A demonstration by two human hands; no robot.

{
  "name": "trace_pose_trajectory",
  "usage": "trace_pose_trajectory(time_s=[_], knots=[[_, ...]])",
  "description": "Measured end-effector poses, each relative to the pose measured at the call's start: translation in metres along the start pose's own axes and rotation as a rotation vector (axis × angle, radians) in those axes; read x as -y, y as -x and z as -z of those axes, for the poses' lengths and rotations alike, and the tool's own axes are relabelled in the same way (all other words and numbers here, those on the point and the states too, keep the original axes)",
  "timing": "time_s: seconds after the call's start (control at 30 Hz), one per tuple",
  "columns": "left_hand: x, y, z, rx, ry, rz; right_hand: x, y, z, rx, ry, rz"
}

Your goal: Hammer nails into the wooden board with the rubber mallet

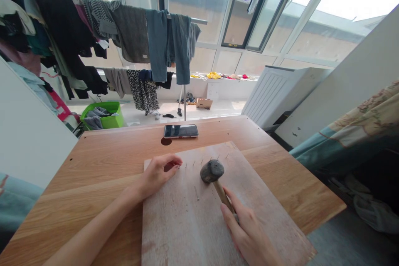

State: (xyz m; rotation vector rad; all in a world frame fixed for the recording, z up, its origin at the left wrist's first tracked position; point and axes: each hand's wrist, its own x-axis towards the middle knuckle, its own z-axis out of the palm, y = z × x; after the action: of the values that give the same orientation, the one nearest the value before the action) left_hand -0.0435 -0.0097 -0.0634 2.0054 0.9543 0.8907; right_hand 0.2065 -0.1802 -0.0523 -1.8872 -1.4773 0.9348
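Note:
A pale wooden board (190, 224) lies on a wooden table (102, 166). Several small nails (196, 193) stand or lie in a row across the board's far part. My left hand (160, 174) rests on the board's left edge, fingers pinched together around a nail near its tip. My right hand (249, 232) grips the wooden handle of a hammer (213, 172), whose dark rounded head hovers over or rests on the board by the nail row.
A black phone (181, 131) lies at the table's far edge beside a dark round hole (166, 141). Behind stand a clothes rack with hanging laundry (140, 37), a green basket (104, 115), white panels (274, 91) and patterned fabric (358, 129) at right.

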Motion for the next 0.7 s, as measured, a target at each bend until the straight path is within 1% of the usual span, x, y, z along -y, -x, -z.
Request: trace_pose_trajectory(time_s=[0.07, 0.17, 0.2, 0.33, 0.5, 0.6, 0.7], knots=[[0.0, 0.0, 0.0, 0.0, 0.002, 0.001, 0.001, 0.001, -0.001, -0.028, -0.003, 0.006], [0.003, 0.001, -0.001, 0.008, 0.034, 0.0, 0.001, 0.001, -0.003, -0.103, -0.021, 0.018], [0.004, 0.001, -0.001, 0.014, 0.04, -0.002, 0.001, 0.001, -0.003, -0.107, -0.028, 0.018], [0.003, 0.001, 0.0, 0.035, -0.003, -0.021, 0.002, 0.001, -0.002, -0.034, -0.035, -0.001], [-0.004, 0.0, 0.001, 0.015, -0.078, -0.084, 0.007, 0.001, -0.002, -0.008, -0.079, -0.035], [-0.003, 0.001, 0.001, 0.001, -0.056, -0.064, 0.019, -0.002, -0.004, 0.02, -0.125, -0.012], [0.0, 0.001, 0.0, -0.002, -0.033, -0.03, 0.037, -0.009, -0.006, 0.066, -0.135, 0.032]])
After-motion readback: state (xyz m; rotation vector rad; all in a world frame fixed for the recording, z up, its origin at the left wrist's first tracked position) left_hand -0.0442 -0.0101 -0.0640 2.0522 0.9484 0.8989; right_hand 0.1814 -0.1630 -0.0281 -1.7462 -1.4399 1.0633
